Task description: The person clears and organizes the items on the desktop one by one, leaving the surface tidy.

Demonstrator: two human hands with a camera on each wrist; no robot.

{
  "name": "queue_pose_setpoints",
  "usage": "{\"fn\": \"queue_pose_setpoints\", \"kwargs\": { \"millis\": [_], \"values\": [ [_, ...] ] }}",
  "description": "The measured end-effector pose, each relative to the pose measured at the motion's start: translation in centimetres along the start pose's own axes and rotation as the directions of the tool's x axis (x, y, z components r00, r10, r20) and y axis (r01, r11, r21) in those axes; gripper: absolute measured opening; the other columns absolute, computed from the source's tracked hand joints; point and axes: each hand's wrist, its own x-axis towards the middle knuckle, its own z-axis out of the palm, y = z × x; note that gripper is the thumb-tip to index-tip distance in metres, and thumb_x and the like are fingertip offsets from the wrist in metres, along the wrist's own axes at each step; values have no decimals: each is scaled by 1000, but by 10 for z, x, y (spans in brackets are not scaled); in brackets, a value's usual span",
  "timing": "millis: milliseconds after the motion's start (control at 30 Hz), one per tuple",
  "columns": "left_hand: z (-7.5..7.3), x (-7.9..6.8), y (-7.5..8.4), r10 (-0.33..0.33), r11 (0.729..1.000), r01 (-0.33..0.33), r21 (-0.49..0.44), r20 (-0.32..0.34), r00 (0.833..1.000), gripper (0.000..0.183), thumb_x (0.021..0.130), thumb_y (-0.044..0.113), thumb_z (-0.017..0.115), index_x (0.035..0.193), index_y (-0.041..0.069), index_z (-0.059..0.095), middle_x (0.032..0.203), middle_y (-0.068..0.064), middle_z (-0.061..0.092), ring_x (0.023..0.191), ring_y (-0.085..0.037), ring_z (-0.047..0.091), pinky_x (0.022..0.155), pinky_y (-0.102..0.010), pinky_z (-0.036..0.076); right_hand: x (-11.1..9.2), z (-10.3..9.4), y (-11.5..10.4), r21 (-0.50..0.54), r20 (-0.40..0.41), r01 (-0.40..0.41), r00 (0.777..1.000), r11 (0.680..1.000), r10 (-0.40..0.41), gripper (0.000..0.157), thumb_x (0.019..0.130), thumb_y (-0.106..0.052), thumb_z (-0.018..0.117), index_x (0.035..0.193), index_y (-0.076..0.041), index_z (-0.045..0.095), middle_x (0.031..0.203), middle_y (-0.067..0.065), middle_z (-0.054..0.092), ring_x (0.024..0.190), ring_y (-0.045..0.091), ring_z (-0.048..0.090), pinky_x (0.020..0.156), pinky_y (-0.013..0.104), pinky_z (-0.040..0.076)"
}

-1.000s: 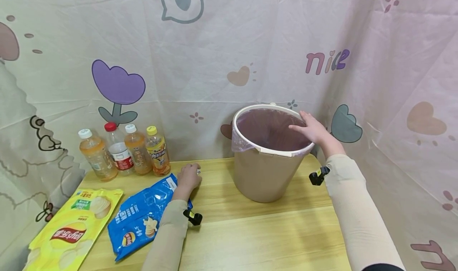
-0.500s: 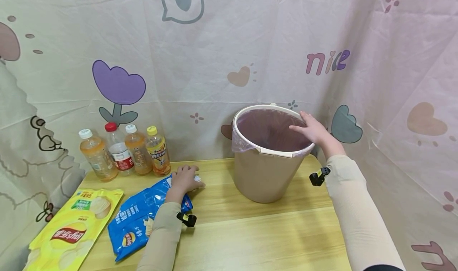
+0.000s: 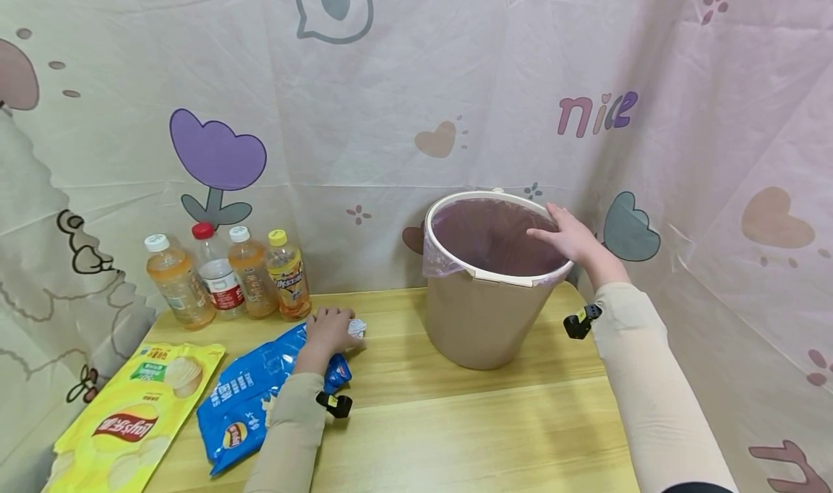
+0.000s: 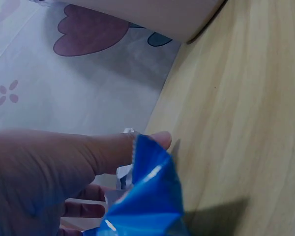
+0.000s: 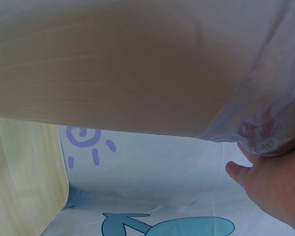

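Observation:
My left hand (image 3: 327,332) is at the far end of a flattened blue chip bag (image 3: 250,388). Crumpled white paper (image 3: 356,327) shows beside its fingertips. In the left wrist view the paper (image 4: 122,177) sits between thumb and curled fingers, partly hidden by the raised blue bag corner (image 4: 155,191). My right hand (image 3: 573,236) rests on the rim of a beige trash bin (image 3: 484,319) with a clear liner. Its thumb lies straight over the opening; the right wrist view shows spread fingers (image 5: 238,172) outside the liner (image 5: 258,123).
Several drink bottles stand at the back left, among them a red-capped bottle (image 3: 220,280) and a yellow-capped bottle (image 3: 288,276). A yellow chip bag (image 3: 133,413) lies at the front left. A patterned cloth (image 3: 364,103) hangs behind the wooden table (image 3: 468,435).
My left hand has shifted left and slightly toward me; its fingers spread half a second ago and now bend in. The paper moved slightly nearer. The right hand stays on the bin rim.

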Motion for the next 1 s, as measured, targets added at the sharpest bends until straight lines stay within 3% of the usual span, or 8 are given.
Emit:
{"fn": "queue_pose_setpoints", "kwargs": {
  "millis": [467,1000],
  "values": [
    [6,0,-2,-16,1000,16,9,-32,999,61,75,45,80,122,11,61,129,-19,58,119,-41,43,105,-65,24,0,0,0,2,2,-6,1000,1000,6,89,97,-51,49,156,-6,0,163,21,-1,150,42,-7,118,64,2],
    [3,-3,3,48,998,-53,-40,-133,990,55,80,41,77,122,12,58,131,-18,57,121,-41,44,102,-60,28,-1,0,0,6,6,-9,1000,1000,9,88,97,-50,49,156,-7,-1,163,20,-2,150,41,-8,118,64,2]
  ]
}}
